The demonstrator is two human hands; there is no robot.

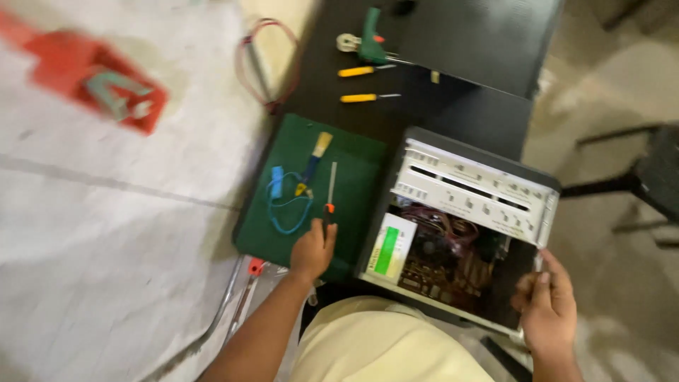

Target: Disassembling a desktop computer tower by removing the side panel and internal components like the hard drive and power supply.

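An open computer case (463, 187) lies on its side on a black table (467, 42), showing a circuit board, wires and a box with a green label (387, 249). My right hand (548, 304) holds the case's near right corner. My left hand (313, 247) rests on a green mat (353, 163) and grips the handle of a screwdriver (330, 191) that lies pointing away from me. Beside it on the mat lie a small brush (316, 155) and a blue wrist strap with its cord (281, 198).
Two yellow-handled screwdrivers (364, 83) and a green glue-gun-shaped tool (371, 39) lie farther back on the table. A looped red cable (265, 60) hangs off the table's left edge. A red object (95, 81) sits on the pale floor at left. A dark chair (651, 173) stands at right.
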